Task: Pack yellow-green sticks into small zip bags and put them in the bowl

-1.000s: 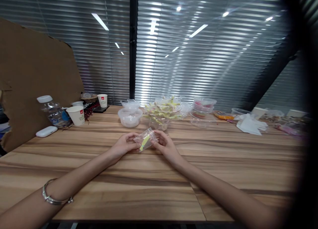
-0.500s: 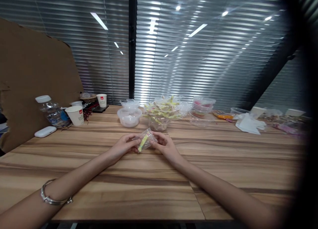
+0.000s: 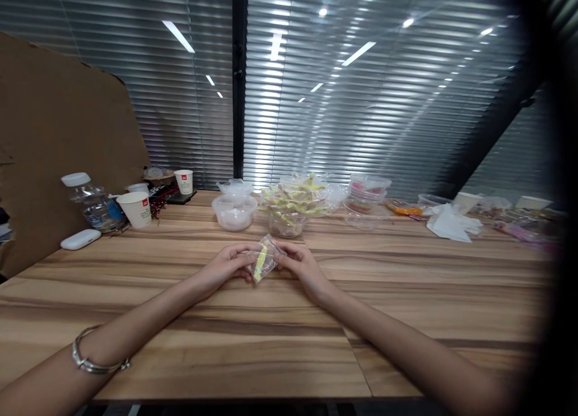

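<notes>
A small clear plastic bag (image 3: 264, 260) with a yellow-green strip inside is held between both hands above the wooden table (image 3: 253, 344). My left hand (image 3: 230, 262) pinches its left side, thumb on top. My right hand (image 3: 300, 264) grips its right side between thumb and fingers. Just behind the hands, a clear bowl (image 3: 288, 224) is heaped with yellowish pieces in clear wrapping (image 3: 295, 199). Left of that bowl are stacked clear plastic bowls (image 3: 235, 212).
At the left are a plastic bottle (image 3: 93, 204), a white case (image 3: 81, 239), paper cups (image 3: 136, 209) and a phone (image 3: 181, 197). Farther right lie clear containers (image 3: 368, 193), an orange packet (image 3: 405, 208) and white gloves (image 3: 453, 222). Cardboard (image 3: 67, 115) stands at the left.
The small bag has tilted, and its lower corner points more downward between my hands. Both hands keep hold of it and have barely moved.
</notes>
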A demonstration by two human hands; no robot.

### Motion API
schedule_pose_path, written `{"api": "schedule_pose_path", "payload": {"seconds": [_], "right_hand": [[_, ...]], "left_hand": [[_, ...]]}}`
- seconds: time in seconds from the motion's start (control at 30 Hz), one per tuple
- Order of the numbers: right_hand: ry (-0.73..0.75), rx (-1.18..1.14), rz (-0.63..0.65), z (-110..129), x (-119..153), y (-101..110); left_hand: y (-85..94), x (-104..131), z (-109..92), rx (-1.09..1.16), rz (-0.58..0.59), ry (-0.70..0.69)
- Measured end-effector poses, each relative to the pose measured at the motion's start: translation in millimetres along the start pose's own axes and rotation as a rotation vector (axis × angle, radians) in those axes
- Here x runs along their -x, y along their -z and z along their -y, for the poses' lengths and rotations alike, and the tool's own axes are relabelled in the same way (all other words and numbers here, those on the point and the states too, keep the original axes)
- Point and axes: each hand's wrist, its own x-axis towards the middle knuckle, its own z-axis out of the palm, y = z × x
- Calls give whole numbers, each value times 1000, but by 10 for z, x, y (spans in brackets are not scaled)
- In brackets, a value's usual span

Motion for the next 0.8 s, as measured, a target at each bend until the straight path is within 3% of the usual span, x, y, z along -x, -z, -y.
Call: {"api": "schedule_pose_path", "payload": {"seconds": [0.37, 0.8], "right_hand": [[-34, -60, -71, -33, -9, 6], [-38, -59, 17, 20, -6, -18]], "left_hand": [[19, -5, -4, 33, 9, -3], [-12, 24, -28, 12, -4, 23]]}}
